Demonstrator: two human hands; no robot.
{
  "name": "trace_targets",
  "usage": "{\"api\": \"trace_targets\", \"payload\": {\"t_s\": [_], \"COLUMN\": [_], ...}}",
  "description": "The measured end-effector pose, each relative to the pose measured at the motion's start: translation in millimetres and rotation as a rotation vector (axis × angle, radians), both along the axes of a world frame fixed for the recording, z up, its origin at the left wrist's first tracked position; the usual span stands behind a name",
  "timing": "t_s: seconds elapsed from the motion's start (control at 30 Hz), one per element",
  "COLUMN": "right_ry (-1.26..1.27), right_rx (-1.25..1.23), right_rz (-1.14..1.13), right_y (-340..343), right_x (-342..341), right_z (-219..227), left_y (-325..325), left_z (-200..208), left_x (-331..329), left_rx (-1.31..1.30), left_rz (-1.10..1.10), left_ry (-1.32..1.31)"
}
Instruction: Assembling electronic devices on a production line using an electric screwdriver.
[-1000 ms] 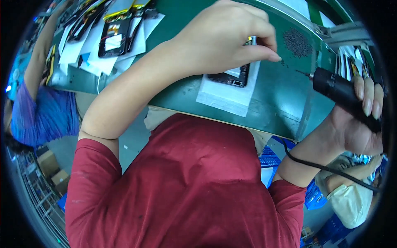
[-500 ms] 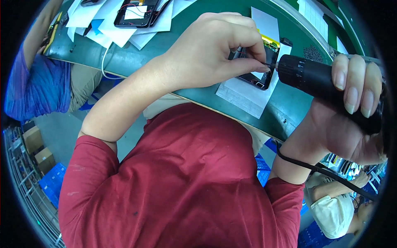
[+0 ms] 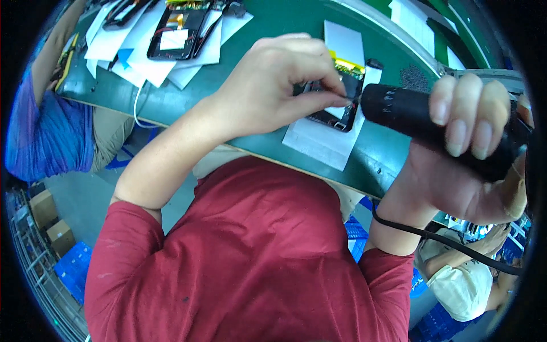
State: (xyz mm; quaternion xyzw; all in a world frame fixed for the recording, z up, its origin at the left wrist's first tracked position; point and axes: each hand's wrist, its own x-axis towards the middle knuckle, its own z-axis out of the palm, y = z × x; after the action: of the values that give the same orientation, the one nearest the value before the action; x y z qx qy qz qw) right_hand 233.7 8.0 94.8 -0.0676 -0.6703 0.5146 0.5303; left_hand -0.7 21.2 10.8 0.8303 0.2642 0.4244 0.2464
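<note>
My right hand (image 3: 473, 122) is wrapped round a black electric screwdriver (image 3: 399, 111), held nearly level with its tip toward the left. Below it hangs a black cord (image 3: 433, 235). My left hand (image 3: 296, 80) pinches thumb and forefinger together right at the screwdriver's tip; whatever is between them is too small to make out. Both meet over the right edge of an opened black electronic device (image 3: 352, 85), which has a green circuit board and a yellow strip at its far end. My left fingers cover part of it. White paper sheets (image 3: 319, 145) lie beneath the device.
A second opened device (image 3: 191, 28) rests on scattered white papers (image 3: 154, 65) at the far left of the green table (image 3: 256, 139). A pile of small dark screws (image 3: 415, 77) lies beyond the screwdriver. Co-workers sit left, in blue (image 3: 57, 125), and lower right, in white (image 3: 461, 285).
The whole view has shifted, so the table, device and both hands appear further left and slightly lower. Both hands keep their hold at the device's edge.
</note>
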Motion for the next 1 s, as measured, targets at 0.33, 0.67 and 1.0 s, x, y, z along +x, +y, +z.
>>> {"api": "trace_targets", "payload": {"t_s": [0.33, 0.67, 1.0], "right_ry": [0.280, 0.234, -0.104], "right_rx": [-0.368, -0.340, -0.217], "right_rz": [-0.417, -0.453, -0.420], "right_y": [-15, -7, -4], "right_x": [-48, -57, -85], "right_z": [1, -13, -18], "left_y": [-12, -14, -69], "left_z": [9, -7, -26], "left_x": [1, 3, -3], "left_rx": [-0.037, -0.061, -0.050], "left_rz": [0.138, 0.096, 0.466], "left_ry": [0.058, 0.100, 0.237]}}
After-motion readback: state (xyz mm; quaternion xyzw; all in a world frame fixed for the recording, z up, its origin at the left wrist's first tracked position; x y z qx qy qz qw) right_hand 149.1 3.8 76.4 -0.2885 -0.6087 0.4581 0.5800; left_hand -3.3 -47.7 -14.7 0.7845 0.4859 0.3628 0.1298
